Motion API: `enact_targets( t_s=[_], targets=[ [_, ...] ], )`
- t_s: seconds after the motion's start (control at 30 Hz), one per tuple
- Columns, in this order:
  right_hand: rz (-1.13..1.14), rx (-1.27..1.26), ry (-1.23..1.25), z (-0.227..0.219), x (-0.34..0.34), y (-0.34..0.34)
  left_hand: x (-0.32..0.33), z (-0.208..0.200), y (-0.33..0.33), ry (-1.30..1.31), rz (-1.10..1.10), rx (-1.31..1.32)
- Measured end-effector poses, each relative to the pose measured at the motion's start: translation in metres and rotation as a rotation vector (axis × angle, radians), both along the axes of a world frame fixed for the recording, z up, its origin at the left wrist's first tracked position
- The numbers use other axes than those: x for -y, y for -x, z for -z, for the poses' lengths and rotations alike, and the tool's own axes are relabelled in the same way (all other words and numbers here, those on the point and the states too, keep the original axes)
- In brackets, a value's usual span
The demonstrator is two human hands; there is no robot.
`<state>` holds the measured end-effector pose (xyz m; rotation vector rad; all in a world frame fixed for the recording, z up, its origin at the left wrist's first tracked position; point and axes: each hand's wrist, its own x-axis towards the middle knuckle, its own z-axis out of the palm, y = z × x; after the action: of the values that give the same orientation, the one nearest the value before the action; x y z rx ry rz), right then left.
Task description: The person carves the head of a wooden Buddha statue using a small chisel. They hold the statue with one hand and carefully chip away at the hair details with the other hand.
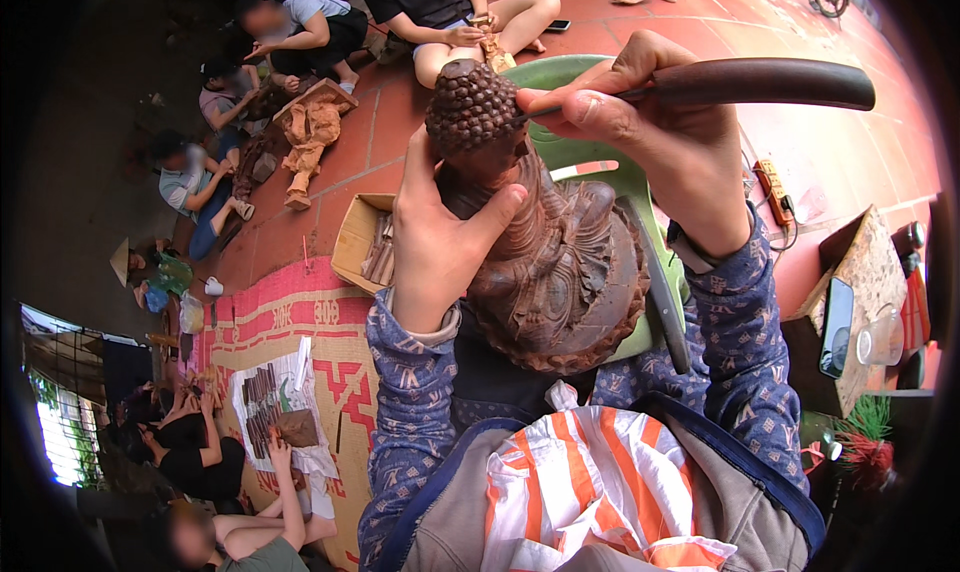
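Observation:
A dark brown carved wooden Buddha statue [560, 262] lies tilted before me, its head covered in round knobbed curls. My left hand [445, 227] is wrapped around its neck and shoulder, thumb stretched across the chest. In my right hand [645, 122] I pinch a carving chisel with a thick, dark wooden handle [765, 82]. Its thin blade meets the edge of the curls beside the face, close to my right fingertips. Part of the face is turned away. Under and behind the statue is a green plastic chair [640, 187], with a dark long-handled tool [662, 297] along its side.
A cardboard box [357, 237] of tools stands left on a patterned mat [290, 317]. More tools [262, 402] lie on paper there, near another person's hand. At right are a power strip [772, 192], a phone [836, 327] and a clear cup [880, 337]. Several people sit around with carvings.

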<state>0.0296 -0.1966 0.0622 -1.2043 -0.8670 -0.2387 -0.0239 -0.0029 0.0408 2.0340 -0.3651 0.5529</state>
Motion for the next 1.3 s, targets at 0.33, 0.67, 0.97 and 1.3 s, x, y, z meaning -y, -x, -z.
enact_targets(
  t_s=[0.33, 0.67, 0.97, 1.3],
  targets=[
    [-0.037, -0.017, 0.081, -0.014, 0.005, 0.003, 0.000, 0.004, -0.002, -0.009, -0.007, 0.014],
    [0.019, 0.272, 0.385, -0.044, 0.016, 0.020, 0.001, 0.002, -0.001, 0.045, 0.029, -0.009],
    [0.023, 0.078, 0.158, -0.017, 0.009, 0.007, 0.002, 0.001, -0.001, 0.043, 0.025, -0.003],
    [0.054, 0.184, 0.148, -0.014, 0.004, 0.006, 0.000, 0.003, -0.001, 0.040, 0.010, -0.015]
  ],
)
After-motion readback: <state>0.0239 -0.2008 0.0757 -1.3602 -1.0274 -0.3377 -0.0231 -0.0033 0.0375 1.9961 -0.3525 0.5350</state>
